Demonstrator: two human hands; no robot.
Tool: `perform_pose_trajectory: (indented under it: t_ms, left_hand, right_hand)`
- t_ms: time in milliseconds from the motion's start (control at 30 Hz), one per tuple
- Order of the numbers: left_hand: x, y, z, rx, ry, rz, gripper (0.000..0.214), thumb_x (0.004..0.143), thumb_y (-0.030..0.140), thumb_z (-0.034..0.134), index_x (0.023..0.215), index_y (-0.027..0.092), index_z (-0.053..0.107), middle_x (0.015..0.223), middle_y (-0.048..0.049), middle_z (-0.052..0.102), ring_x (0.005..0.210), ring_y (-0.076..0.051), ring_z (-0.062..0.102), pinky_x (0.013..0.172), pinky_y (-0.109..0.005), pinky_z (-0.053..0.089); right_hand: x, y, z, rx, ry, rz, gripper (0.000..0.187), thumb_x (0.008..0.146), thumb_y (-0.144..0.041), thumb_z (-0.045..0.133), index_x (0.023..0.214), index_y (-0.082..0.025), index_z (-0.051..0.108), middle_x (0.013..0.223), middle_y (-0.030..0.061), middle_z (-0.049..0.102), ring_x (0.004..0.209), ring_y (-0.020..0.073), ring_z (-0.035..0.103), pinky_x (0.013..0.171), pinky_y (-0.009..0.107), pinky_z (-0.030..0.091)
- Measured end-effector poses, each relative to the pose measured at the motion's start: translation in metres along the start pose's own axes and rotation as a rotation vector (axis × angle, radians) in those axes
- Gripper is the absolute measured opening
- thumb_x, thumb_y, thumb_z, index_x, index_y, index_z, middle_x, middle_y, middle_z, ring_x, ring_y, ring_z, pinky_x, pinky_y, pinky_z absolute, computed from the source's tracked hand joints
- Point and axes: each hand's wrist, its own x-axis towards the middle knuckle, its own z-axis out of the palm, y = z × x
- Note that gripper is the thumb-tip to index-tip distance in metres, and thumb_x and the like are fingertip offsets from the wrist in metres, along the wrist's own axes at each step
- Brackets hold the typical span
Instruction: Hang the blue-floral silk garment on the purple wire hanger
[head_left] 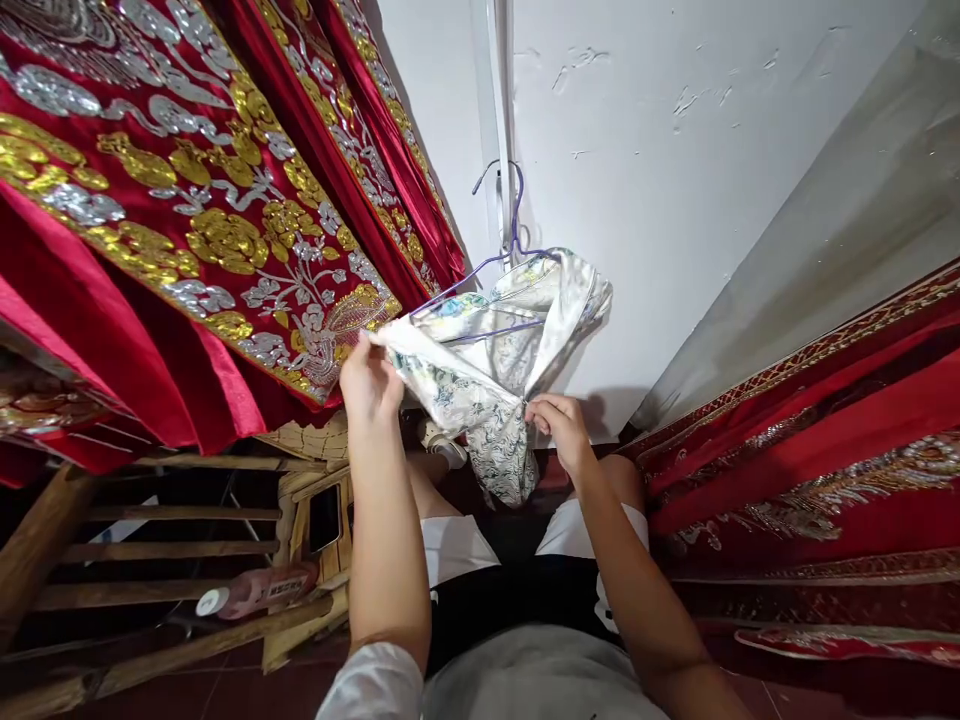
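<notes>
A pale silk garment [487, 370] with a blue and green pattern hangs on a thin purple wire hanger [516, 215] in front of a white wall. My left hand [369, 378] pinches the garment's left edge, fingers closed on the cloth. My right hand [559, 425] grips the bunched fabric lower down at the right, also closed. The hanger's hook rises above the garment near a white pipe [495, 110].
Red garments with gold and silver embroidery [187, 220] hang at the left, and more red embroidered cloth [810, 460] lies at the right. A wooden rack [172, 560] stands at lower left with a pink bottle [255, 590] on it. The floor is dark red tile.
</notes>
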Motion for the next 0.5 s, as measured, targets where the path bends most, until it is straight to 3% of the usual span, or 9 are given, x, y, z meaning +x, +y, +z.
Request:
perform_pose_trajectory:
  t_ms: [100, 233, 367, 500]
  left_hand:
    - [-0.019, -0.036, -0.015, -0.065, -0.054, -0.259, 0.043, 0.103, 0.002, 0.022, 0.101, 0.011, 0.064, 0.077, -0.006, 0.071, 0.081, -0.015, 0.069, 0.091, -0.032, 0.055]
    - [-0.081, -0.086, -0.006, -0.23, 0.052, -0.456, 0.032, 0.102, 0.011, 0.037, 0.103, 0.009, 0.07, 0.083, -0.0083, 0.075, 0.085, -0.016, 0.073, 0.089, -0.028, 0.055]
    - [-0.138, -0.114, 0.01, -0.246, 0.104, -0.433, 0.008, 0.09, 0.02, 0.065, 0.084, 0.015, 0.067, 0.07, 0.0019, 0.066, 0.064, -0.011, 0.062, 0.069, -0.02, 0.049]
    - [-0.161, -0.105, 0.017, -0.243, -0.124, -0.26, 0.029, 0.081, 0.043, 0.08, 0.081, 0.017, 0.066, 0.08, 0.0018, 0.065, 0.073, -0.011, 0.058, 0.072, -0.019, 0.047]
  right_hand:
    - [-0.021, 0.009, 0.005, 0.144, 0.031, 0.048, 0.025, 0.074, -0.036, 0.064, 0.056, -0.02, 0.06, 0.049, -0.0041, 0.039, 0.049, 0.0096, 0.033, 0.05, 0.028, 0.023]
    - [-0.036, 0.016, 0.002, 0.247, 0.105, 0.134, 0.025, 0.07, -0.039, 0.061, 0.053, -0.022, 0.055, 0.046, -0.004, 0.037, 0.047, 0.0101, 0.032, 0.049, 0.028, 0.024]
    - [-0.042, 0.026, -0.019, 0.103, 0.099, 0.153, 0.029, 0.069, -0.044, 0.053, 0.049, -0.025, 0.049, 0.046, -0.0015, 0.038, 0.047, 0.0131, 0.034, 0.05, 0.03, 0.028]
    - [-0.041, 0.038, -0.041, -0.057, 0.06, 0.213, 0.029, 0.069, -0.039, 0.057, 0.046, -0.025, 0.049, 0.045, -0.0016, 0.038, 0.047, 0.0135, 0.033, 0.049, 0.031, 0.026]
